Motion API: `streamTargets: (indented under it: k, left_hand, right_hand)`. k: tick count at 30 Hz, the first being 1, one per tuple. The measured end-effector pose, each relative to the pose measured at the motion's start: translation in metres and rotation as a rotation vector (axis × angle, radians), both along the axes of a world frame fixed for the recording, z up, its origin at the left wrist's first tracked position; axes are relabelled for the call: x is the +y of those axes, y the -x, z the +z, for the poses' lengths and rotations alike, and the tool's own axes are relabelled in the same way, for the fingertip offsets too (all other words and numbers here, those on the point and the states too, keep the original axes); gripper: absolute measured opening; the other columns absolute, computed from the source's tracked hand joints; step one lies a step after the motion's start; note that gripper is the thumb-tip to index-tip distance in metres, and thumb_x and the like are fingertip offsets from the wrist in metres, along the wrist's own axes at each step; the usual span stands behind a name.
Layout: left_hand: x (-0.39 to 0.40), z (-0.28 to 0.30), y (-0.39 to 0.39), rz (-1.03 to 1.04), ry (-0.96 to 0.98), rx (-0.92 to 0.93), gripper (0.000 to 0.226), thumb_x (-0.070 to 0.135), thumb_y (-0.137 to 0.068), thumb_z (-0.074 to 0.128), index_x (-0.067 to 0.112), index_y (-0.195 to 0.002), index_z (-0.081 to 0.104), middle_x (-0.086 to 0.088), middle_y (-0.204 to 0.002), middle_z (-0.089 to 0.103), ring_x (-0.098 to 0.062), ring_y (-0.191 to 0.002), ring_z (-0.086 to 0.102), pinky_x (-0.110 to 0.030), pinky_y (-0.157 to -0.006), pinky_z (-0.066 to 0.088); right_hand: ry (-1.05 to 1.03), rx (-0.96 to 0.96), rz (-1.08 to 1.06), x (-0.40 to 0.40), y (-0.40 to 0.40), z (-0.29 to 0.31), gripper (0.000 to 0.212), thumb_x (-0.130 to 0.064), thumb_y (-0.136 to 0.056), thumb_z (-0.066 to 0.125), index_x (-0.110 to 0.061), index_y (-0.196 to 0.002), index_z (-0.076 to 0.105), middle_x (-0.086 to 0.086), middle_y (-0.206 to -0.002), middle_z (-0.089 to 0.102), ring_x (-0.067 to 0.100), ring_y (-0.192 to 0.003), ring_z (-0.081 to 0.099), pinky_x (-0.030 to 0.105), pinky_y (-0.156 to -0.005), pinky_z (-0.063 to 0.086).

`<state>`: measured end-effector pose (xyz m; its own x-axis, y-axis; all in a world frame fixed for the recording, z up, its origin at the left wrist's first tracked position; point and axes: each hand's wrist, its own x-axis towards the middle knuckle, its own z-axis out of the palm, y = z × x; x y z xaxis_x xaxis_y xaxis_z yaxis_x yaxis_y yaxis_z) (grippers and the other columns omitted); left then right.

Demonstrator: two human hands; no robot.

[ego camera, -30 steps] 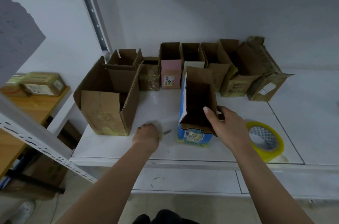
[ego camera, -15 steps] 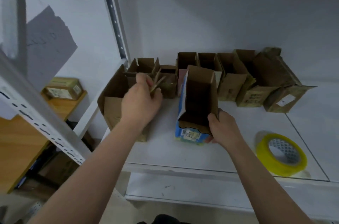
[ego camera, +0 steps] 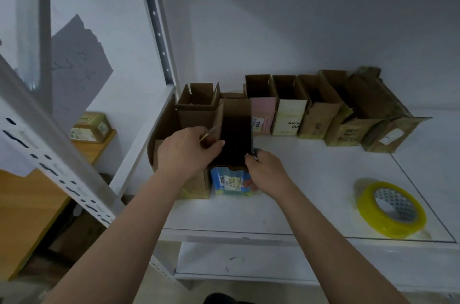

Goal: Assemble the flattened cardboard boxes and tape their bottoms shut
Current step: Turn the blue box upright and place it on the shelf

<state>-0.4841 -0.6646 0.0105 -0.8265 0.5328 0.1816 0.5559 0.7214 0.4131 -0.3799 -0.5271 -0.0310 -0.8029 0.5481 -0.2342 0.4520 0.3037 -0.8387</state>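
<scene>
A blue printed box (ego camera: 231,183) stands upright on the white shelf (ego camera: 311,186), its top open and its inside dark. My left hand (ego camera: 186,154) holds a thin metal tool (ego camera: 211,131), and its thumb lies at the box's left rim. My right hand (ego camera: 266,171) grips the box's right wall near the top edge. A large brown box (ego camera: 196,114) stands directly left of the blue one, partly hidden by my left hand. A yellow tape roll (ego camera: 392,211) lies flat at the shelf's front right.
Several open boxes line the back wall, among them a pink one (ego camera: 262,114) and a cream one (ego camera: 290,117). A metal shelf post (ego camera: 161,39) rises at the left. Another sealed box (ego camera: 90,126) sits on a wooden table further left.
The blue box has shifted left against the large brown box. My left hand, still holding the tool, came down to the blue box's left rim. The view tilted upward.
</scene>
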Motion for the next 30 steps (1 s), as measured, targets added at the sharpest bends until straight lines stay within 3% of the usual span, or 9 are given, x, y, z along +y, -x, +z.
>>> streamTargets:
  k: [2,5,7,10,13,17,22,26,30]
  left_hand:
    - [0.001,0.000,0.003,-0.002,-0.001,-0.004,0.027,0.055,-0.086,0.059,0.028,-0.084,0.062,0.009,-0.075,0.062,-0.006,-0.071,0.057,-0.023,-0.059,0.046]
    - [0.002,-0.001,0.004,-0.016,-0.012,-0.032,0.026,0.053,-0.087,0.059,0.027,-0.085,0.062,0.009,-0.077,0.063,-0.004,-0.070,0.057,-0.021,-0.058,0.045]
    - [0.002,-0.002,0.004,-0.013,-0.021,-0.026,0.028,0.055,-0.087,0.059,0.027,-0.085,0.061,0.009,-0.075,0.062,-0.004,-0.069,0.056,-0.020,-0.056,0.043]
    - [0.003,-0.003,0.008,-0.010,-0.017,0.005,0.033,0.059,-0.086,0.057,0.027,-0.087,0.062,0.010,-0.075,0.062,-0.005,-0.070,0.057,-0.024,-0.058,0.047]
    - [0.001,-0.001,0.010,-0.013,-0.083,0.068,0.031,0.059,-0.087,0.055,0.029,-0.087,0.063,0.011,-0.075,0.062,-0.006,-0.070,0.057,-0.023,-0.059,0.046]
    - [0.003,0.007,0.004,-0.043,-0.259,0.125,0.023,0.046,-0.093,0.053,0.026,-0.086,0.062,0.010,-0.071,0.060,-0.004,-0.066,0.056,-0.021,-0.059,0.043]
    - [0.019,0.013,-0.004,-0.135,-0.211,0.173,0.020,0.044,-0.094,0.051,0.026,-0.090,0.060,0.012,-0.072,0.059,-0.003,-0.063,0.053,-0.018,-0.055,0.040]
    - [0.041,0.021,-0.022,-0.298,-0.266,0.105,0.018,0.038,-0.096,0.053,0.022,-0.097,0.062,0.009,-0.080,0.063,-0.008,-0.068,0.059,-0.025,-0.061,0.050]
    - [0.067,0.017,-0.056,-0.460,-0.343,-0.009,0.014,0.030,-0.095,0.055,0.018,-0.094,0.061,0.006,-0.074,0.061,-0.006,-0.062,0.057,-0.021,-0.056,0.045]
  right_hand:
    - [0.044,0.008,0.001,-0.002,0.003,-0.005,0.021,-0.025,-0.103,0.038,-0.011,-0.112,0.052,0.015,-0.112,0.063,0.022,-0.073,0.069,0.031,-0.060,0.059]
    - [0.075,0.008,0.004,-0.002,0.001,-0.014,0.034,-0.028,-0.104,0.039,-0.015,-0.134,0.046,0.013,-0.121,0.060,0.023,-0.085,0.067,0.019,-0.048,0.051]
    - [0.035,-0.001,0.000,-0.001,-0.002,-0.017,0.049,-0.043,-0.101,0.043,-0.018,-0.143,0.041,0.009,-0.126,0.060,0.021,-0.094,0.066,0.023,-0.060,0.054]
    - [-0.046,-0.006,-0.008,0.004,-0.006,-0.017,0.078,-0.067,-0.090,0.045,-0.019,-0.150,0.032,0.008,-0.135,0.057,0.022,-0.114,0.061,0.041,-0.097,0.050]
    - [-0.091,0.034,-0.048,0.010,-0.011,-0.010,0.087,-0.076,-0.081,0.041,-0.020,-0.148,0.036,0.008,-0.135,0.057,0.023,-0.113,0.062,0.043,-0.101,0.047]
    - [-0.096,0.082,-0.120,0.019,-0.020,-0.010,0.069,-0.065,-0.090,0.045,-0.019,-0.141,0.047,0.005,-0.129,0.061,0.023,-0.109,0.063,0.046,-0.097,0.049]
    - [-0.107,0.064,-0.160,0.024,-0.034,-0.014,0.053,-0.053,-0.095,0.047,-0.016,-0.132,0.056,0.003,-0.123,0.063,0.022,-0.106,0.064,0.045,-0.095,0.051]
    - [-0.100,0.047,-0.212,0.027,-0.048,-0.016,0.039,-0.046,-0.096,0.051,-0.017,-0.121,0.063,0.003,-0.119,0.065,0.023,-0.102,0.065,0.043,-0.093,0.052]
    - [-0.135,-0.006,-0.255,0.035,-0.070,-0.021,0.030,-0.042,-0.095,0.055,-0.017,-0.107,0.068,0.002,-0.110,0.068,0.025,-0.096,0.067,0.045,-0.091,0.052]
